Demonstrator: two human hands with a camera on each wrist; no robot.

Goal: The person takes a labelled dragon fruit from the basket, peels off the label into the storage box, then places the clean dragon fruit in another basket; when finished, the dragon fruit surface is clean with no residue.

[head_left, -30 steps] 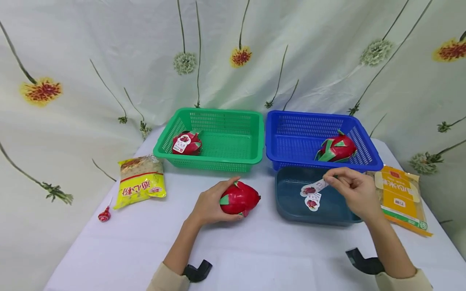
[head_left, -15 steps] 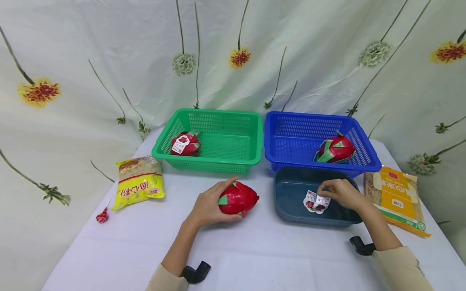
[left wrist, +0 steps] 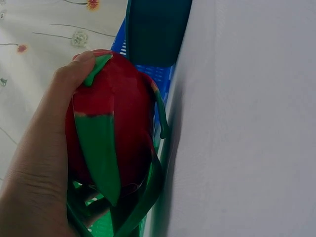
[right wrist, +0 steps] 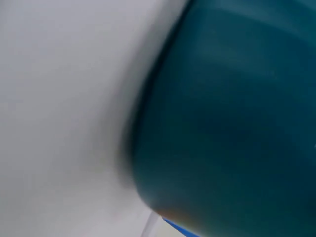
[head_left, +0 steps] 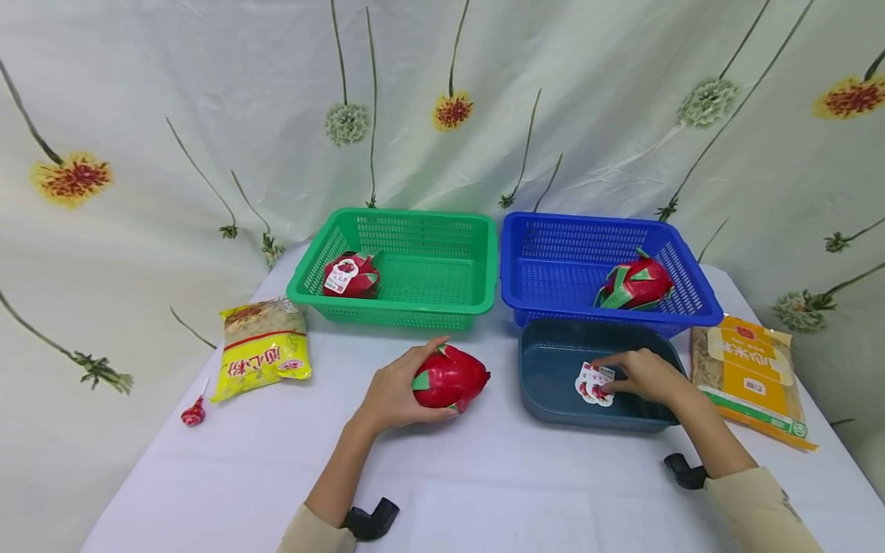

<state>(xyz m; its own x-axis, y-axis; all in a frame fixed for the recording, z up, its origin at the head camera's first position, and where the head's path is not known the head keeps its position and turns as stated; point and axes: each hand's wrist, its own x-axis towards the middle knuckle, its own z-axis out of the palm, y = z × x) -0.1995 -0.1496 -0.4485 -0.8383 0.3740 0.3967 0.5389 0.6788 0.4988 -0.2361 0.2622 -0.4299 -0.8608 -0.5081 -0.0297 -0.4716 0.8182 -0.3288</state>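
Note:
My left hand (head_left: 401,390) grips a red dragon fruit (head_left: 452,376) with green scales, on or just over the white table. In the left wrist view the thumb lies along the dragon fruit (left wrist: 118,98), and the other fingers are mostly hidden. My right hand (head_left: 646,376) reaches into a dark teal tray (head_left: 546,411), thumb and forefinger spread apart at two overlapping white paper labels (head_left: 594,384) with dragon fruit pictures. The right wrist view shows only the blurred tray wall (right wrist: 222,123), not the hand.
Behind stand a green basket (head_left: 442,307) with a labelled dragon fruit (head_left: 353,276) and a blue basket (head_left: 546,299) with another dragon fruit (head_left: 636,283). A yellow food bag (head_left: 266,349) and a red lollipop (head_left: 193,413) lie left; an orange food bag (head_left: 754,380) lies right.
My right hand has lowered into the tray with a pinched label, laid it overlapping the other one, and parted its thumb and forefinger. The left hand and its dragon fruit stay put.

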